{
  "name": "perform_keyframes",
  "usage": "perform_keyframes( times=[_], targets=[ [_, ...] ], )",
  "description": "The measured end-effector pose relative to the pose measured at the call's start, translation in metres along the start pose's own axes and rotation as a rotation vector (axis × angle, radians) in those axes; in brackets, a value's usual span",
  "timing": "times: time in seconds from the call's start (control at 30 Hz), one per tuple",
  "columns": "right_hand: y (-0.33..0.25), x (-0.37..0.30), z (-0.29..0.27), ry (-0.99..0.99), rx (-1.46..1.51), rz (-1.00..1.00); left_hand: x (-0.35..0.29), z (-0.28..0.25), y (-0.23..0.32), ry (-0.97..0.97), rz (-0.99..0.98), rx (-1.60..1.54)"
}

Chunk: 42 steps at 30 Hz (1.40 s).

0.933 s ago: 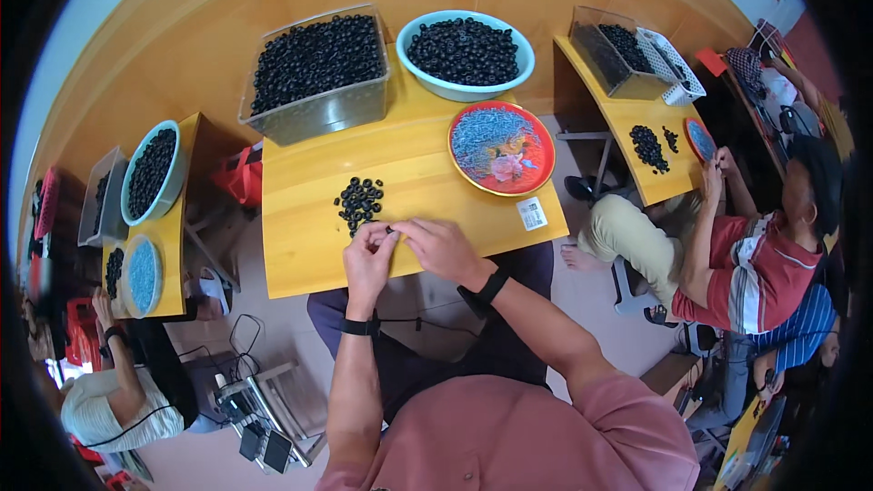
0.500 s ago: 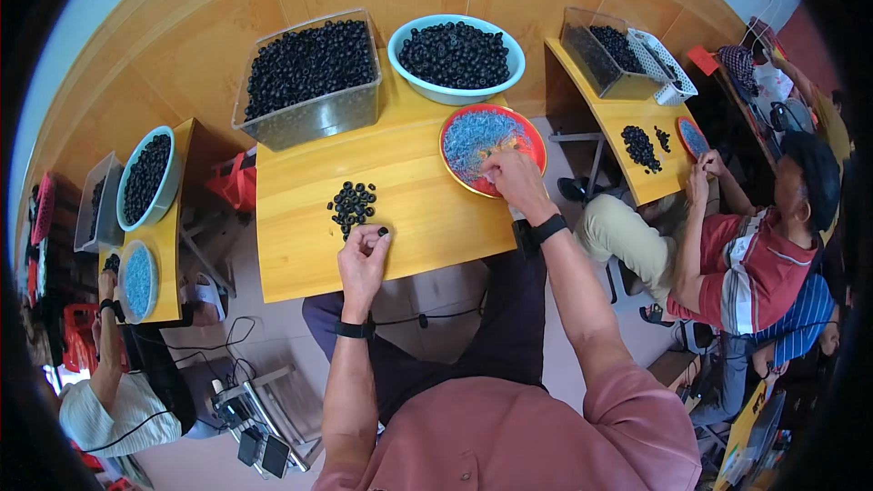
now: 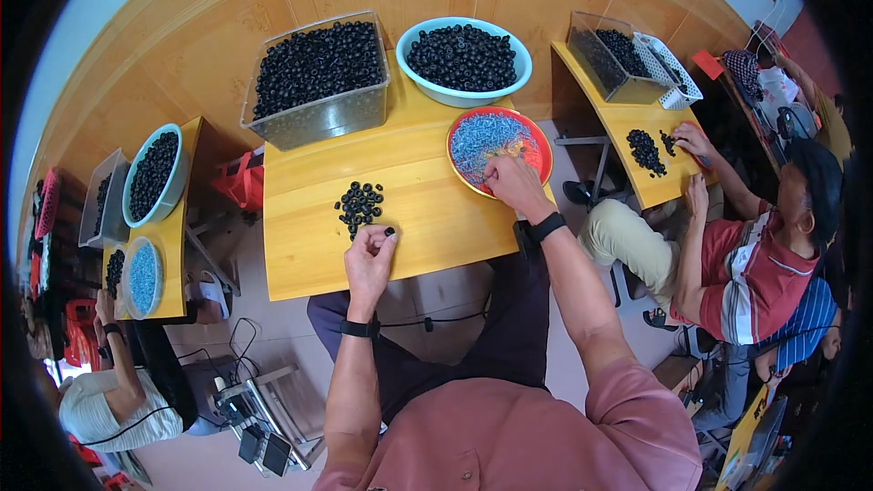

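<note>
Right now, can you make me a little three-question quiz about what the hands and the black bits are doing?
1. True or false: the left hand pinches a small black ring.
2. Where is the right hand? A) in the red dish of small silvery pieces B) in the clear bin C) in the light blue bowl
3. What lies on the yellow table just above the left hand?

Key: 1 true. 2 A. 3 a little pile of black rings.

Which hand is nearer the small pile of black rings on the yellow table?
Left. The left hand sits just below the pile of black rings; the right hand is off at the red dish.
</note>
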State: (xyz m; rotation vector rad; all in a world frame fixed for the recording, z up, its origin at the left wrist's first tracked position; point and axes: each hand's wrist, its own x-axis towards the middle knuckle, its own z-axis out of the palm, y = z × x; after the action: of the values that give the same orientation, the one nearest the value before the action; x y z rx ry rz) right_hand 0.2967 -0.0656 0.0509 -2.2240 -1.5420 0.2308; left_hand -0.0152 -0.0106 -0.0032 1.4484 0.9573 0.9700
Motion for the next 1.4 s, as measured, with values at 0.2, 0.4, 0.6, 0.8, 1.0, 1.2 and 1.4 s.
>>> perform_keyframes(
  times=[0.2,0.4,0.6,0.8,1.0,1.2,1.4],
  targets=[
    [0.002,0.002,0.005,0.039,-0.01,0.024,-0.001,0.003,0.007,-0.009,0.01,0.019],
    [0.004,-0.003,-0.007,0.083,0.028,0.045,-0.002,0.002,0.006,0.004,0.012,0.018],
    [0.01,-0.01,-0.022,0.16,0.326,0.073,-0.002,0.002,0.005,0.002,0.016,0.04],
    [0.016,-0.014,-0.025,0.15,0.27,0.088,-0.001,0.002,0.0,0.014,0.006,0.017],
    [0.016,-0.016,-0.021,0.241,0.19,-0.127,-0.001,0.001,0.001,0.009,-0.001,0.032],
    [-0.029,-0.035,-0.006,-0.01,0.655,0.07,-0.001,0.0,-0.001,0.0,-0.001,-0.031],
    [-0.101,-0.06,0.074,-0.124,0.751,-0.15,0.001,-0.001,-0.003,0.004,-0.01,-0.135]
  ],
)
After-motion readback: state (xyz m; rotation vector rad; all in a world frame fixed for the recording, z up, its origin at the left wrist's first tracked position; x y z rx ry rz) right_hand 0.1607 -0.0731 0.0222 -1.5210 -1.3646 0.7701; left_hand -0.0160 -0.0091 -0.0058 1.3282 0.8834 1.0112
